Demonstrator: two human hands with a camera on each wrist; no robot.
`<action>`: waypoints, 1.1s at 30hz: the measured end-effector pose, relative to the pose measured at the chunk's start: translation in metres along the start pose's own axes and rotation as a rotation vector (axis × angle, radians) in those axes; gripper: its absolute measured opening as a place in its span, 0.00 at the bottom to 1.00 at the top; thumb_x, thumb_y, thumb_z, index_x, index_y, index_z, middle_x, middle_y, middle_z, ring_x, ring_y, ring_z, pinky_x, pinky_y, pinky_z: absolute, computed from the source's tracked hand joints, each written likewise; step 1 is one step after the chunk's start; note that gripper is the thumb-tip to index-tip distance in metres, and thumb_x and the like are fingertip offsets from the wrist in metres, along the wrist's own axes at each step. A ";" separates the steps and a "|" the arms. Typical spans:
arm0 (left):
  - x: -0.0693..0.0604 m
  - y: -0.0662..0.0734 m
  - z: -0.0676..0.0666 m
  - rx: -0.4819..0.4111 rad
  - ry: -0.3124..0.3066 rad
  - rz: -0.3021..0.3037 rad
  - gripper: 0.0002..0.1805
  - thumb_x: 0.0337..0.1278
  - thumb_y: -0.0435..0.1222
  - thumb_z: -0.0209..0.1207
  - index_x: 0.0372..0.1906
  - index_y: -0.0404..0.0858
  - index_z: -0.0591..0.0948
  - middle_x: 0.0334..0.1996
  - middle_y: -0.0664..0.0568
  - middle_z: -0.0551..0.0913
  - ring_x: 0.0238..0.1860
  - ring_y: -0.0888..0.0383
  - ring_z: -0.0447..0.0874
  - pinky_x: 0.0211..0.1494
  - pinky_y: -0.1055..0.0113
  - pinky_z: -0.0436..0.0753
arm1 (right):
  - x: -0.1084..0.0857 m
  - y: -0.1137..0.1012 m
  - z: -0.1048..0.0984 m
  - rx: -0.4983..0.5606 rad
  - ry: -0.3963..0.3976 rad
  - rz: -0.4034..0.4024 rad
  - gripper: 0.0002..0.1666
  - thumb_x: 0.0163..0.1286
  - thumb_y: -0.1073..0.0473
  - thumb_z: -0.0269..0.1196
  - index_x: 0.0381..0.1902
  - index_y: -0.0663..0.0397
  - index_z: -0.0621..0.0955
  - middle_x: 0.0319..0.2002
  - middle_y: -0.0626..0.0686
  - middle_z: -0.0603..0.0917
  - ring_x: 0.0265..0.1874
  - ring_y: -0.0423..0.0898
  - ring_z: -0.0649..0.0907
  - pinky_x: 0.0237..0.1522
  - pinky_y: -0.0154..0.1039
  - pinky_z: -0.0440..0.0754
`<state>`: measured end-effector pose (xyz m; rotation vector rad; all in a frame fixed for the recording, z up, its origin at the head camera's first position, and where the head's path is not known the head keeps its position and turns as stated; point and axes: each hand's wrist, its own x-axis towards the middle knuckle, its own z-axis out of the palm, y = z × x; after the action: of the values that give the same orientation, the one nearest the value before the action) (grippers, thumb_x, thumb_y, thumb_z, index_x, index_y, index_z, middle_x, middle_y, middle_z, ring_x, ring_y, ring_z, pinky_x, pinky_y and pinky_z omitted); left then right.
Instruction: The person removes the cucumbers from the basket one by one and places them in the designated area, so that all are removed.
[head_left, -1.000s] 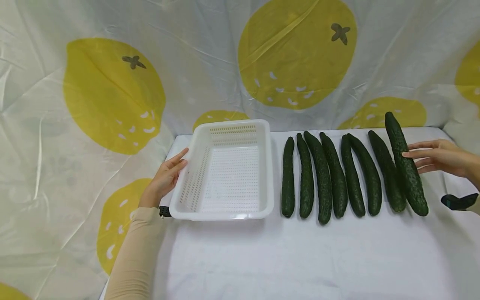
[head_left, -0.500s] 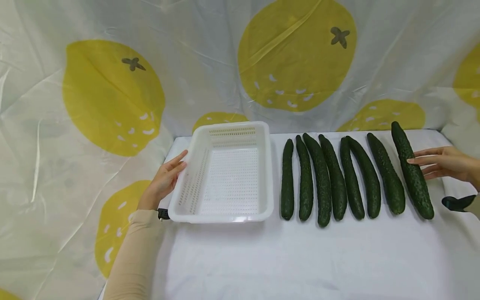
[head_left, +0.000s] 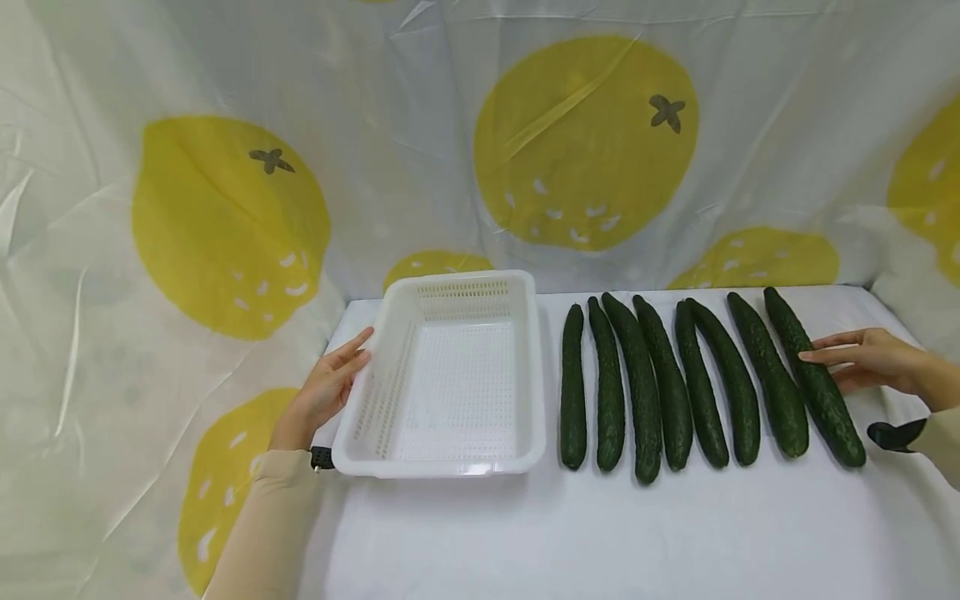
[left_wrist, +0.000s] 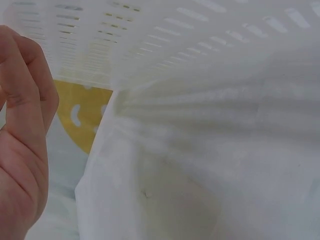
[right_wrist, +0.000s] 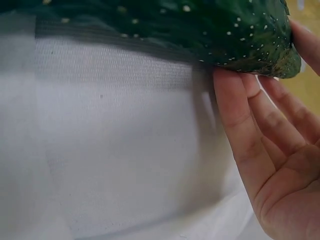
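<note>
Long dark-green cucumbers, several of them, lie side by side right of the white basket (head_left: 467,383). My right hand (head_left: 877,360) pinches the rightmost cucumber (head_left: 817,387), thumb on top and fingers along its right side. In the right wrist view, fingertips (right_wrist: 230,82) touch that bumpy cucumber (right_wrist: 200,35) from below; whether it rests fully on the cloth I cannot tell. My left hand (head_left: 330,387) touches the basket's left side with its fingers extended. The left wrist view has the left hand (left_wrist: 25,135) below the slotted basket wall (left_wrist: 200,30).
A white cloth (head_left: 600,533) covers the table. Behind it hangs a pale curtain (head_left: 405,167) with large yellow lemons. The neighbouring cucumber (head_left: 772,379) lies just left of the held one; farther left is the leftmost cucumber (head_left: 573,387), near the basket's right rim.
The right hand has lowered the rightmost cucumber and moved it away from its neighbour, then tilted it slightly. The head view has shifted upward. The left hand stays at the basket.
</note>
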<state>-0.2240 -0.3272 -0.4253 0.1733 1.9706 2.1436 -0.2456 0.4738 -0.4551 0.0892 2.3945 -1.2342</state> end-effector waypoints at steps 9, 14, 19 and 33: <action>-0.001 -0.004 0.000 -0.010 -0.018 0.014 0.31 0.78 0.31 0.47 0.79 0.40 0.55 0.50 0.52 0.80 0.39 0.61 0.86 0.37 0.72 0.84 | 0.000 0.001 0.003 -0.027 0.026 0.023 0.50 0.74 0.45 0.61 0.68 0.86 0.57 0.45 0.60 0.84 0.38 0.49 0.86 0.39 0.44 0.86; 0.001 -0.004 -0.002 -0.019 -0.038 0.032 0.31 0.78 0.30 0.46 0.80 0.39 0.53 0.51 0.51 0.80 0.41 0.60 0.86 0.38 0.70 0.85 | 0.001 0.002 0.003 -0.041 0.018 0.021 0.49 0.75 0.45 0.60 0.68 0.86 0.56 0.46 0.60 0.84 0.37 0.48 0.86 0.39 0.44 0.86; 0.002 -0.004 -0.004 -0.002 -0.029 0.035 0.31 0.78 0.30 0.46 0.80 0.40 0.54 0.51 0.51 0.80 0.42 0.59 0.86 0.41 0.68 0.86 | 0.001 0.004 0.002 0.005 0.025 0.015 0.41 0.74 0.47 0.61 0.65 0.81 0.67 0.45 0.59 0.82 0.37 0.48 0.86 0.39 0.44 0.86; 0.000 -0.004 -0.003 -0.043 -0.031 0.046 0.31 0.78 0.30 0.46 0.79 0.39 0.55 0.50 0.53 0.82 0.41 0.60 0.86 0.39 0.69 0.85 | -0.005 0.010 -0.006 0.194 0.010 -0.011 0.16 0.77 0.52 0.59 0.33 0.18 0.81 0.42 0.53 0.85 0.35 0.46 0.87 0.41 0.46 0.87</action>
<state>-0.2248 -0.3300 -0.4295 0.2453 1.9200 2.1967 -0.2409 0.4850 -0.4576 0.1426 2.2808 -1.4715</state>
